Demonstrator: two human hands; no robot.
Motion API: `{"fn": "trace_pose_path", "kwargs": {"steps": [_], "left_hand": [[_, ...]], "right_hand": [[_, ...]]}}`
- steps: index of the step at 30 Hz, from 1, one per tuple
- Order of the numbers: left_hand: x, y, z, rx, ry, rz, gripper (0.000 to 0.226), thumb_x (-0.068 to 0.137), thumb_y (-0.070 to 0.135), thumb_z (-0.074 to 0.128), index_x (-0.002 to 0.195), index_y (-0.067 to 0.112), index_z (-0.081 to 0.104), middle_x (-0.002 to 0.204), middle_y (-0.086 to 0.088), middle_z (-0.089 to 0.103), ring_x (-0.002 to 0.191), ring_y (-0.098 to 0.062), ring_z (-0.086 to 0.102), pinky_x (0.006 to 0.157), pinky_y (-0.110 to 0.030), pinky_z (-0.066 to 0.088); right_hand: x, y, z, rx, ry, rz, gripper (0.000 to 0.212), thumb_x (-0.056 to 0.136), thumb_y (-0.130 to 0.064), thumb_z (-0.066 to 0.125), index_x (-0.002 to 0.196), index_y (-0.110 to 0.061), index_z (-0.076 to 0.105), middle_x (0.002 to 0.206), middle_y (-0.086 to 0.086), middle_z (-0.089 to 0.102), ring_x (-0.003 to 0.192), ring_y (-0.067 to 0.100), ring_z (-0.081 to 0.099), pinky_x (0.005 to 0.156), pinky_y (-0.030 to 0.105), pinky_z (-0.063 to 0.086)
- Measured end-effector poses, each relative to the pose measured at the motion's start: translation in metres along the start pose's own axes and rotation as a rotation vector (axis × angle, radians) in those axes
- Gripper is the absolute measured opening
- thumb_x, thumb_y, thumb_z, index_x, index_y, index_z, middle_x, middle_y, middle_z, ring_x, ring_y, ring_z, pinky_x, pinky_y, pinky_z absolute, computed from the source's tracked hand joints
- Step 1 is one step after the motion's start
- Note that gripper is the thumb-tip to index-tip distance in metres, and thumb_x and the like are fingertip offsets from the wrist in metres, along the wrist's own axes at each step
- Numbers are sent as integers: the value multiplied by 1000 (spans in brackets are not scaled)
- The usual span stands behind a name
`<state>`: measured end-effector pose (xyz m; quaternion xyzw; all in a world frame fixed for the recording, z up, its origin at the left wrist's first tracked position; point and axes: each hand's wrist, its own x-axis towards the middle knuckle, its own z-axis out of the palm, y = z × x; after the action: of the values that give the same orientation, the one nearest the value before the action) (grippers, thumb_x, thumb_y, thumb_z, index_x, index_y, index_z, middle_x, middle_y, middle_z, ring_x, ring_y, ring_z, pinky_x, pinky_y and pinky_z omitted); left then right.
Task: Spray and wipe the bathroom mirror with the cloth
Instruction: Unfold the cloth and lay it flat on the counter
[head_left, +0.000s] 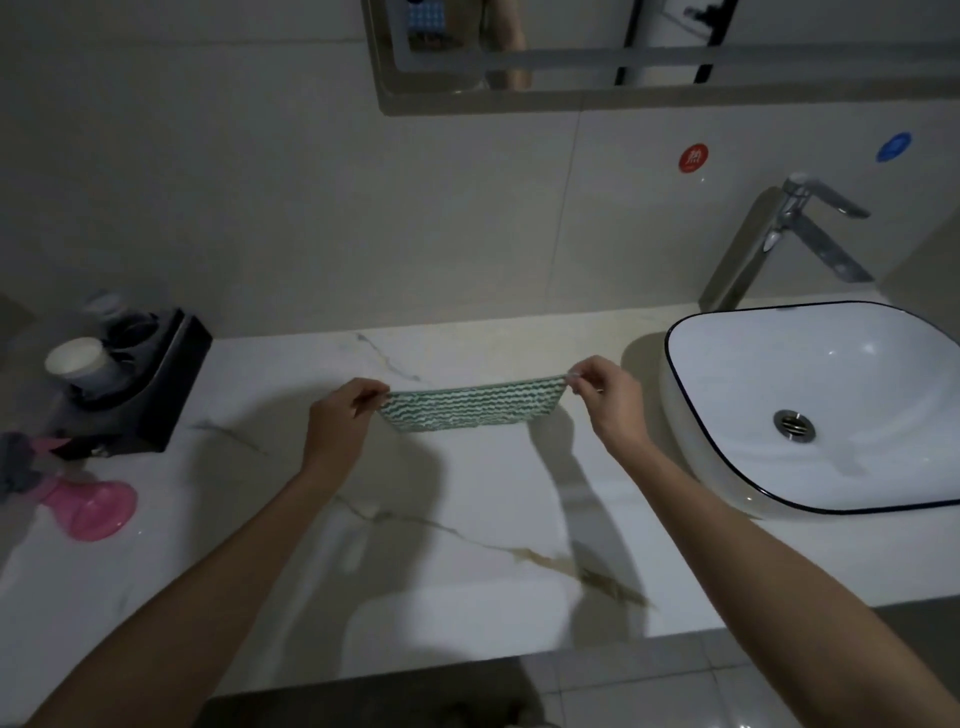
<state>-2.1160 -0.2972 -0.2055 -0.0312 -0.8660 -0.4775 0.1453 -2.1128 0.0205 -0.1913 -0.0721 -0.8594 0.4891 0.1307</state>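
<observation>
Head view: both hands' fingers (575, 378) pinch the cloth (470, 403) taut between them; mirror (675, 73) above, wiping not yet begun.

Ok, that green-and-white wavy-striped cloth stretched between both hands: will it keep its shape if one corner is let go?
Probably not. The green-and-white wavy-striped cloth sags along its lower edge though the left hand and right hand pinch its top corners, so it looks floppy. It likely weighs little, since fingertip pinches hold it. Released, it should drape.

The mirror (675, 47) is cut by the top edge — the pink spray bottle (78, 504) blurs at the left edge.
</observation>
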Motion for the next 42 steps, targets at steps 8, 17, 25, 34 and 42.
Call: {"fn": "trace_pose_path", "kwargs": {"steps": [8,17,25,34,42], "left_hand": [[-104,-22,10,41,-99,-91,19,78,-1,71,82,18,68,77,38,63,74,17,59,74,-5,44],[-175,-31,16,120,-208,-183,11,79,3,71,85,12,72,75,41,62,78,16,60,74,-4,43],[-203,-36,28,257,-253,-111,12,82,2,68,90,11,71,89,5,69,81,-2,61,77,-20,46],[-148,-24,25,162,-57,-211,13,79,-2,70,92,1,68,81,-3,66,73,2,56,67,1,39],[-78,-49,39,117,-64,-268,10,82,-2,67,89,4,68,80,-2,64,72,-13,59,65,1,38]], "right_hand": [[-90,67,-1,14,-81,125,13,81,-7,70,78,-19,67,81,-7,67,81,14,63,71,13,44],[-146,109,-15,-74,-223,129,10,80,-7,71,79,-17,70,92,-11,69,83,7,62,70,1,37],[-164,122,-20,32,-236,207,10,80,0,68,80,-10,70,87,-7,69,79,6,64,71,2,42],[-108,98,-7,184,-169,200,17,82,2,67,77,-15,67,72,-14,67,63,-8,59,60,4,41],[-40,98,28,138,-121,250,14,81,-5,71,77,-18,69,72,-4,67,65,4,60,63,10,45]]}}
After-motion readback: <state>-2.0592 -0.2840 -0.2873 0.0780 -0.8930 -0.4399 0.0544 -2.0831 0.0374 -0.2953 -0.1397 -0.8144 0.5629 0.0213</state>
